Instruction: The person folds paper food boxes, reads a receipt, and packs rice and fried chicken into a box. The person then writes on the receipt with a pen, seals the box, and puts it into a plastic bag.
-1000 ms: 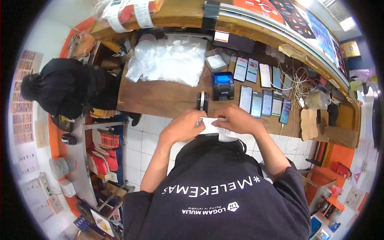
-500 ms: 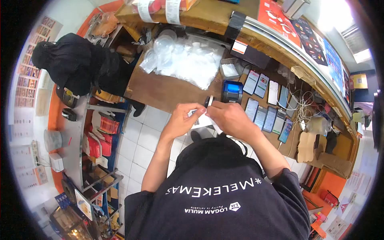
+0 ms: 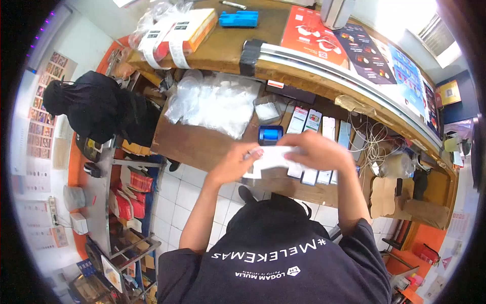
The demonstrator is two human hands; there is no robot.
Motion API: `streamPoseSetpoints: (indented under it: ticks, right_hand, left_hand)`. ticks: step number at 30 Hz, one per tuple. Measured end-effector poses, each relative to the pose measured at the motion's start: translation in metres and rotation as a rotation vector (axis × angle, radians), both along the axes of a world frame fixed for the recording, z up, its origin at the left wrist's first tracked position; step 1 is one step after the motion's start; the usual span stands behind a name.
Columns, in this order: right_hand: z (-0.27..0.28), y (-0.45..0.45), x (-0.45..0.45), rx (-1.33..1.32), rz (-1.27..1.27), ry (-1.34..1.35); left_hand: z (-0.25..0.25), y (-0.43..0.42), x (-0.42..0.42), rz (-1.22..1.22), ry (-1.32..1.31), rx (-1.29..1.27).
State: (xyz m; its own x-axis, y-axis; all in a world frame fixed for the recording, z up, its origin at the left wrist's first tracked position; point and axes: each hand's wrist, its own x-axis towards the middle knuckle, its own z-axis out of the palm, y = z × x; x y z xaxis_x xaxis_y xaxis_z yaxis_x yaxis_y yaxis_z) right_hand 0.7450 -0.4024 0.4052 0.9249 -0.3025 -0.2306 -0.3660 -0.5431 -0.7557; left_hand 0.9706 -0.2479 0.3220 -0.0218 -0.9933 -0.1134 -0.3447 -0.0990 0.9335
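Note:
A white paper slip [image 3: 273, 156] stretches between my two hands in front of my chest, above the wooden desk's near edge. My left hand [image 3: 234, 163] grips its left end with thumb and fingers. At the other end my right hand [image 3: 316, 152] is closed on the paper, slightly blurred, its fingertips partly hidden. Just beyond the slip sits a small black-and-blue device [image 3: 271, 134]. Several phones [image 3: 297, 119] lie in rows on the desk to the right, some covered by my right hand and forearm.
Clear plastic packaging [image 3: 217, 104] is heaped on the desk [image 3: 177, 142], beside a small clear tray [image 3: 267, 109]. White cables [image 3: 372, 139] tangle at right. A raised counter [image 3: 212, 58] runs behind, holding a blue item [image 3: 238, 19]. A person in black [image 3: 101, 109] is at left.
My hands have moved apart, pulling the slip out between them where they were close together. The view has shifted, so more of the raised counter shows.

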Motion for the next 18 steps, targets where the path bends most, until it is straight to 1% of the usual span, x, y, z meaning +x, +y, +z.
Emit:
streamPoseSetpoints:
  ticks: [1,2,3,4,6,7,8,9,10,12,15,18]
  right_hand:
    - [0.011,-0.022,-0.017,-0.044,-0.005,-0.034]
    - [0.010,-0.050,-0.032,-0.097,-0.032,-0.015]
    - [0.016,-0.068,-0.043,-0.180,-0.117,-0.132]
    - [0.045,-0.076,-0.042,-0.018,-0.309,0.024]
    - [0.029,-0.097,-0.041,0.000,-0.542,-0.361]
    - [0.021,-0.107,-0.036,-0.093,-0.598,-0.423]
    - [0.010,-0.116,-0.028,-0.186,-0.655,-0.482]
    - [-0.011,-0.124,-0.020,-0.264,-0.680,-0.579]
    - [-0.028,-0.133,-0.016,-0.532,-0.628,-0.606]
    - [-0.043,-0.144,-0.013,-0.722,-0.521,-0.567]
    - [-0.054,-0.147,-0.012,-0.796,-0.508,-0.657]
    - [-0.057,-0.148,-0.011,-0.841,-0.514,-0.655]
  left_hand:
    - [0.002,-0.008,-0.001,0.137,0.039,-0.016]
    - [-0.005,-0.019,0.008,0.180,0.077,0.116]
    - [-0.002,-0.027,0.006,0.215,0.121,0.116]
    - [0.001,-0.035,0.003,0.249,0.163,0.118]
    - [-0.008,-0.048,-0.011,0.232,0.083,0.029]
    - [-0.012,-0.055,-0.020,0.223,0.044,-0.016]
    - [-0.008,-0.060,-0.033,0.218,0.009,-0.003]
    - [-0.011,-0.063,-0.045,0.230,0.039,-0.021]
    - [-0.015,-0.066,-0.055,0.245,0.070,-0.038]
    - [-0.025,-0.071,-0.063,0.202,0.068,-0.005]
    - [-0.038,-0.070,-0.073,0.204,0.119,0.042]
    - [-0.040,-0.070,-0.071,0.162,0.074,0.051]
